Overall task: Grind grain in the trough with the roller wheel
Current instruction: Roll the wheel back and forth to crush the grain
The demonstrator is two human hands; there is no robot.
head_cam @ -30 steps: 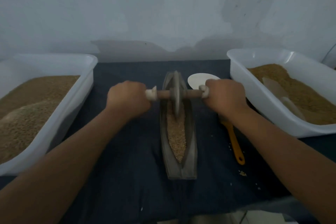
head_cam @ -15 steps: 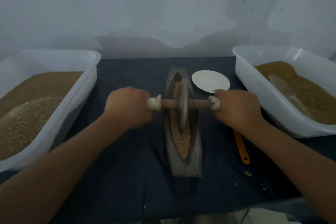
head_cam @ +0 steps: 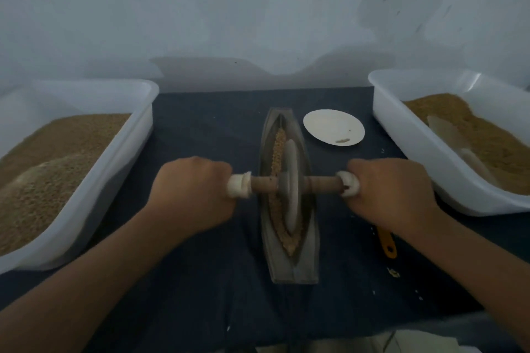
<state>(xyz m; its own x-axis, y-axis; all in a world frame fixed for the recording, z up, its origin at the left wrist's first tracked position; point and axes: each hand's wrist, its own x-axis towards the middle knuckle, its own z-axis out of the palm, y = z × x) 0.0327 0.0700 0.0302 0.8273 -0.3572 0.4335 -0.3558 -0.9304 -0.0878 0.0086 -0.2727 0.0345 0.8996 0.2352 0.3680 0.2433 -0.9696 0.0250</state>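
Left grip [head_cam: 192, 195] and right grip [head_cam: 393, 192] hold roller wheel [head_cam: 291, 180] in trough [head_cam: 295, 269].

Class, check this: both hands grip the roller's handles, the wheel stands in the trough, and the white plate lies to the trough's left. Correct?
One error: the head view shows the white plate right of the trough. The left hand, right hand and roller wheel are as stated.

The trough [head_cam: 289, 265] is lying lengthwise at the centre of the frame on the cloth [head_cam: 215, 123], holding grain [head_cam: 279, 140], with the roller wheel [head_cam: 291, 186] standing in it. The left tub [head_cam: 114, 157] is sitting at the left edge and the right tub [head_cam: 415, 146] at the right edge (both are holding grain too). A plate [head_cam: 329, 126] is lying just upper right of the trough, and a handle [head_cam: 387, 243] is lying lower right of it.
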